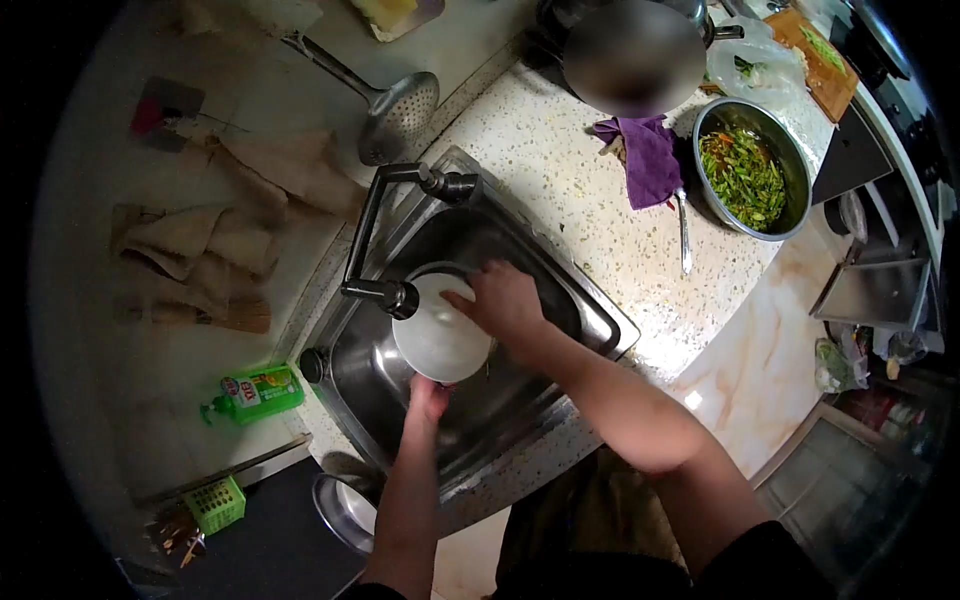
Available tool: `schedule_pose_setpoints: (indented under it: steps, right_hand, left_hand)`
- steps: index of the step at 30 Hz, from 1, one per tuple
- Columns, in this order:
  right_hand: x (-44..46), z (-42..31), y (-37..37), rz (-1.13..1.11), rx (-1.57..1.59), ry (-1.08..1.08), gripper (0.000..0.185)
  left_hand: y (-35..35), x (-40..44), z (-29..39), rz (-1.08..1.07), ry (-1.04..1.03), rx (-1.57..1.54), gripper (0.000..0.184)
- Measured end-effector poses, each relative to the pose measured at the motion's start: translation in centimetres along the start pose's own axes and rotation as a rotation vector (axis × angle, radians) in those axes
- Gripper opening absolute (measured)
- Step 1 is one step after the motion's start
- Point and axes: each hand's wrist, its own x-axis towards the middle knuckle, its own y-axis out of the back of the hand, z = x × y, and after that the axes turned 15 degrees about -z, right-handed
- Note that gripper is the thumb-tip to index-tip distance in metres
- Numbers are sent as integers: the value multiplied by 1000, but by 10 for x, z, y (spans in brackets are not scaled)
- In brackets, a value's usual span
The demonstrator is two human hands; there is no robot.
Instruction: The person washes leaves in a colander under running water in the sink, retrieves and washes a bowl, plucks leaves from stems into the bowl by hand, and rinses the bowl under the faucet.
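A white bowl [436,345] is held over the sink [375,420], just below the faucet's spout [385,297]. My left hand [430,397] grips its near edge from beneath, with the fingers partly hidden under the bowl. At the bowl's right rim, my right hand [508,303] has its thumb reaching over the white surface. The other fingers of that hand are curled at the rim and partly out of sight. Behind the bowl a curved dark rim [440,267] shows in the sink; what it belongs to is hidden.
On the counter right of the sink are a metal bowl of chopped greens [790,215], a purple cloth [652,165] and a metal-handled utensil [685,235]. A green soap bottle [262,393] stands left. A metal basin [327,510] sits lower left. A skimmer [400,115] hangs on the wall.
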Motion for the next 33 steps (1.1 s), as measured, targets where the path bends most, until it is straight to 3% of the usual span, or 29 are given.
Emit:
schedule_pose_setpoints:
  steps: [1,2,4,10,12,14,16,17,19,23,26,33]
  right_hand:
    - [6,2,0,271,-53,105,43]
    - [16,4,3,277,-53,107,43]
    - [42,0,21,678,151,94,42]
    - [75,10,46,396,194,-9,37]
    - [81,16,42,456,234,26,38]
    - [86,25,39,520,275,60,39]
    - [81,26,46,345,389,37,36]
    - [76,24,46,345,389,35,36]
    - [63,21,41,622,377,126,30]
    - [52,20,32,633,384,106,34]
    - [51,11,36,667,604,149,23]
    - [56,18,43,565,289,182,13]
  left_hand:
    - [4,4,-1,-27,-5,-36,17]
    - [7,7,-2,-32,-9,-32,17]
    - [-13,2,1,33,16,17,16]
    - [2,10,0,-59,5,12,20]
    - [-11,8,3,175,72,77,13]
    - [-12,9,4,124,49,59,13]
    - [-13,7,4,73,28,42,13]
    - [-13,6,4,87,13,43,13]
    - [-12,7,5,97,-2,43,12]
    - [-5,6,9,41,-15,-49,12]
    - [-16,2,11,55,-30,-52,10]
    - [-9,4,11,-11,-36,-91,10]
